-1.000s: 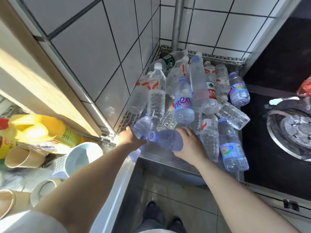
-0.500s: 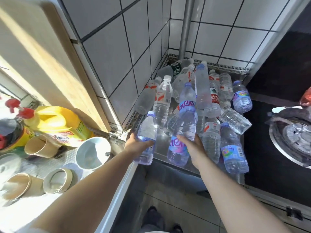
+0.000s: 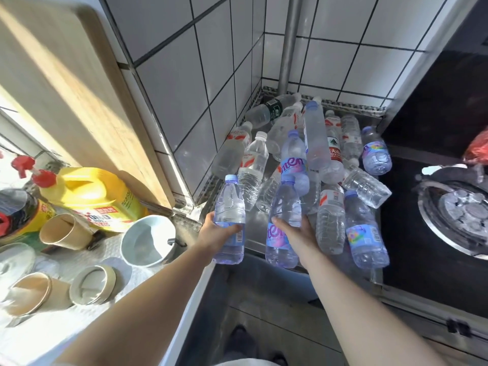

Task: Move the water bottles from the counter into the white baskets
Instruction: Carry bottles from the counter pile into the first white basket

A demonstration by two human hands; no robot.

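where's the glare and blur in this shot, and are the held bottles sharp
Head view: hard sunlight washes out the wooden board and white counter at left; the paper cups there smear with motion blur; the tile lines bow from wide-angle distortion; both bottles in the left hand and right hand stay fairly sharp.

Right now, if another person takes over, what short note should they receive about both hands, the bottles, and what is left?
Left hand grips one clear plastic blue-capped bottle, upright.
Right hand grips a second blue-capped bottle with a pink-blue label, upright.
Both are lifted at the steel counter's front edge.
The pile of clear bottles lies on the counter.
No white basket is in view.
Left: carry these two to the baskets, then the pile.
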